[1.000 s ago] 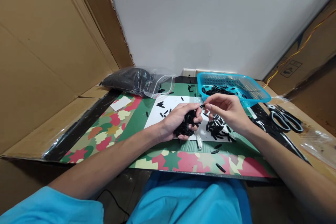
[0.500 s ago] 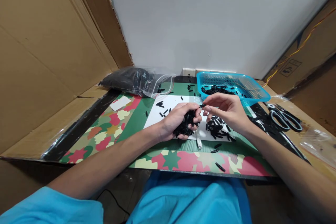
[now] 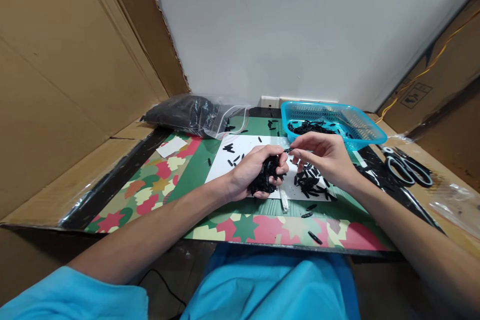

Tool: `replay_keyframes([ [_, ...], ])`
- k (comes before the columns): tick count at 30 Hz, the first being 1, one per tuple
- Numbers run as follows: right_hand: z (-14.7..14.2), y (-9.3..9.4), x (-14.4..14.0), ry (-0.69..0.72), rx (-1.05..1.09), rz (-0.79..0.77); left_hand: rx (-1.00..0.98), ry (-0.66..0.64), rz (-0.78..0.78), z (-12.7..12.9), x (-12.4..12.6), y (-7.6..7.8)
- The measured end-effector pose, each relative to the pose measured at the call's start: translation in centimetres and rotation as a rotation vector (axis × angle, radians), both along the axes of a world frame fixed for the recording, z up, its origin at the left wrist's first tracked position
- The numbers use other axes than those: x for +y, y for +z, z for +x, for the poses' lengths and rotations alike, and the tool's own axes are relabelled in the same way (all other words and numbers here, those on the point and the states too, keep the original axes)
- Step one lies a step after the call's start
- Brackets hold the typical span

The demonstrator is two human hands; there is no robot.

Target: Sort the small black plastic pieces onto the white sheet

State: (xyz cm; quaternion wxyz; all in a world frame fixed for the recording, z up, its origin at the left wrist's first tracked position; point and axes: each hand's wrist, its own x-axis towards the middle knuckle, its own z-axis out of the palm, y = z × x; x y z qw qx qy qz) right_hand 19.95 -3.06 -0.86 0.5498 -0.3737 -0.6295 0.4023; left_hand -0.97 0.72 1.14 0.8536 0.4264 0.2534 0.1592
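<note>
Left hand [image 3: 245,172], grip closed around black pieces [image 3: 265,179], right hand [image 3: 324,156], grip pinching one slim piece [image 3: 288,150] (blue basket [image 3: 362,127] beyond)

green tabletop [image 3: 200,162] (patterned borders [image 3: 245,230]) | white sheet [image 3: 246,144] | rear: zip bag [image 3: 183,116], blue basket [image 3: 358,117] | front: loose black pieces [image 3: 315,237]

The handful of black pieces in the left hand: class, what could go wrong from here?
1. The handful of black pieces bulges out of the left hand, so some might spill.
2. The slim piece between the left hand and the right hand could slip.
3. The loose piece near the patterned tabletop's front edge might get knocked off.
</note>
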Motion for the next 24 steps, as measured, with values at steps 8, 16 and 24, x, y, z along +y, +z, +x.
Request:
replay_keyframes([
  [8, 0.05, 0.29, -0.10, -0.005, -0.042, -0.011, 0.003, -0.019, -0.028, -0.04, -0.10, 0.01],
  [16, 0.17, 0.10, -0.08, -0.001, -0.054, -0.021, 0.011, -0.014, -0.039, 0.02, -0.02, 0.17],
  [24, 0.10, 0.02, -0.05, -0.005, -0.008, -0.016, 0.022, 0.001, -0.038, 0.01, -0.03, 0.24],
])
